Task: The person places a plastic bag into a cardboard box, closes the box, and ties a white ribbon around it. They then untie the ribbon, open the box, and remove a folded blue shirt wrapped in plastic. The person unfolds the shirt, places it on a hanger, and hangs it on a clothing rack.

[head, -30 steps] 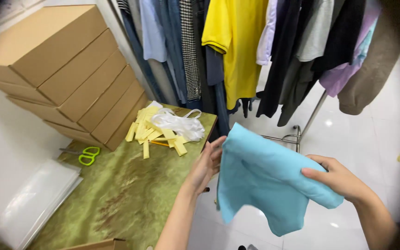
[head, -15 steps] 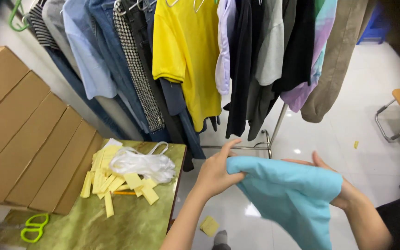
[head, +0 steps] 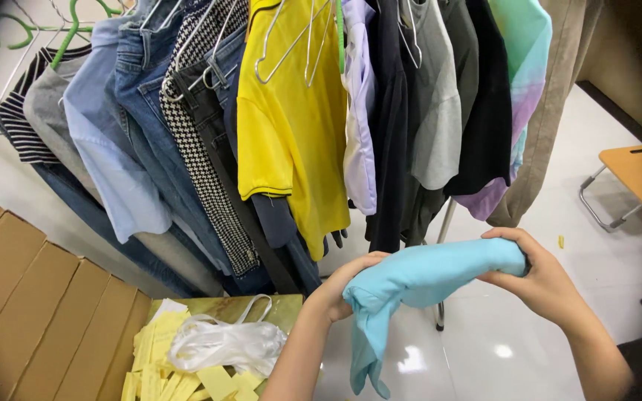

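A light blue garment is bunched lengthwise between both my hands, with one end hanging down toward the floor. My left hand grips its left end just above the table corner. My right hand is closed around its right end. Both hands are raised in front of a clothes rack, just below a yellow polo shirt and dark garments on hangers.
The rack holds denim, a houndstooth piece, a pale blue shirt and a pastel top. A green table carries yellow strips and white plastic hangers. Cardboard boxes stack at left. A wooden chair stands at right.
The view has tilted up toward the rack. The blue garment, spread wide a second ago, is now gathered into a narrow roll between my hands, which have lifted.
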